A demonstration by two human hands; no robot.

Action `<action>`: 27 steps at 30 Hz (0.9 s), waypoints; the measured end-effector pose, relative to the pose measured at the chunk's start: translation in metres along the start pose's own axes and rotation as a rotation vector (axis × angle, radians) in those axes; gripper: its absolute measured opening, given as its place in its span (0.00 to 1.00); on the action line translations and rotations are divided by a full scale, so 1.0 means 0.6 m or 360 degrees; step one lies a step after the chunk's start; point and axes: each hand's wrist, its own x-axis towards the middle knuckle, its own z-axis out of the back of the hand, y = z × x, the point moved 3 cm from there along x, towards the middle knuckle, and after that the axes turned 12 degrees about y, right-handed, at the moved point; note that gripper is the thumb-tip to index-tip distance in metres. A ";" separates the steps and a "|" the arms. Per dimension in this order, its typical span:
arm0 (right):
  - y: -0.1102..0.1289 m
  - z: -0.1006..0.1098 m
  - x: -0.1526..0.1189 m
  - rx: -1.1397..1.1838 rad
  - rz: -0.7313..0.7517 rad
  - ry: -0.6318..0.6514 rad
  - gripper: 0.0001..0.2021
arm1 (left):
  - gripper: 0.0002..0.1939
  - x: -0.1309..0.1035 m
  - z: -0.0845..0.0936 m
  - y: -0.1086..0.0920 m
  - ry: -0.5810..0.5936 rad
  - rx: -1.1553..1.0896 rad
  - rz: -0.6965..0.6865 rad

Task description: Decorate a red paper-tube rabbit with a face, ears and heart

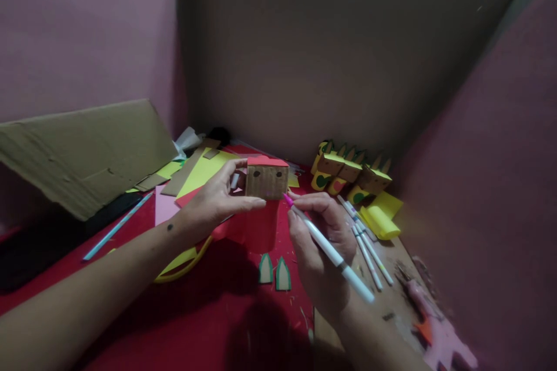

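Observation:
My left hand (226,188) holds a small cardboard box head (267,181) from its left side, thumb below and fingers behind. Two dark eye spots mark its front face, and red paper covers its top. Gripped in my right hand (324,237) is a white felt-tip marker (326,246) with a magenta tip, which points at the lower right corner of the box face. Whether the tip touches the cardboard I cannot tell. Beneath the head there is a red paper cylinder (262,226). Two green-edged ear-shaped pieces (282,274) lie on the red surface nearer me.
Several finished cardboard figures (348,171) stand at the back right. Beside them are a yellow paper roll (380,217), several markers (368,255) and a pink glue gun (435,319). On the left, a large cardboard sheet (91,151) leans near a blue stick (117,226) and coloured papers.

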 end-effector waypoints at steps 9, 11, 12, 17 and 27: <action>0.005 0.010 0.004 0.0057 -0.0049 -0.0029 0.07 | 0.39 0.001 -0.001 0.001 0.0043 -0.0019 -0.0046; 0.014 0.014 0.009 0.0077 -0.0035 -0.0058 0.07 | 0.40 0.001 -0.004 0.003 0.0047 -0.0029 -0.0058; 0.019 0.018 0.013 0.0082 -0.0022 -0.0083 0.07 | 0.40 0.001 -0.005 0.004 0.0049 -0.0028 -0.0053; 0.042 0.049 0.038 0.0211 0.0000 -0.0327 0.04 | 0.42 0.005 -0.015 0.015 0.0059 0.0020 -0.0033; 0.063 0.124 0.046 0.0314 -0.0148 -0.0332 0.03 | 0.44 0.039 -0.063 0.028 0.0132 0.0081 -0.0151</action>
